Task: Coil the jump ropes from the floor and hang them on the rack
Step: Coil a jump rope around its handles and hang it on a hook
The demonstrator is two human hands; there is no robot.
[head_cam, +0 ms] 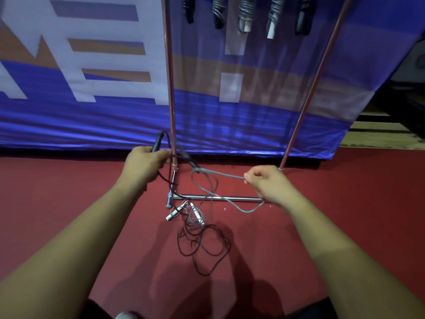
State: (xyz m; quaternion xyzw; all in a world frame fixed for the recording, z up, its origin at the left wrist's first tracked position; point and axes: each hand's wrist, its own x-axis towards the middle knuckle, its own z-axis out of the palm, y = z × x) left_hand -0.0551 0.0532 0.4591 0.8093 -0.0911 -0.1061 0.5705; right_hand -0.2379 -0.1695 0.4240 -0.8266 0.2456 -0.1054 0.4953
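Note:
My left hand (145, 163) grips the black handles (159, 140) of a jump rope beside the rack's left pole (169, 88). My right hand (264, 180) pinches the grey cord (220, 174) of that rope, stretched between both hands, with a slack loop drooping under the hand. On the red floor lie a dark rope (202, 247) in loose loops and a clear rope with white handles (184, 210). Several coiled ropes (247, 12) hang from the top of the rack.
The rack's chrome base bar (218, 198) lies on the floor between its two slanted poles; the right pole (315, 84) rises to the upper right. A blue banner (92, 120) covers the wall behind. Open red floor (57, 180) spreads left and right.

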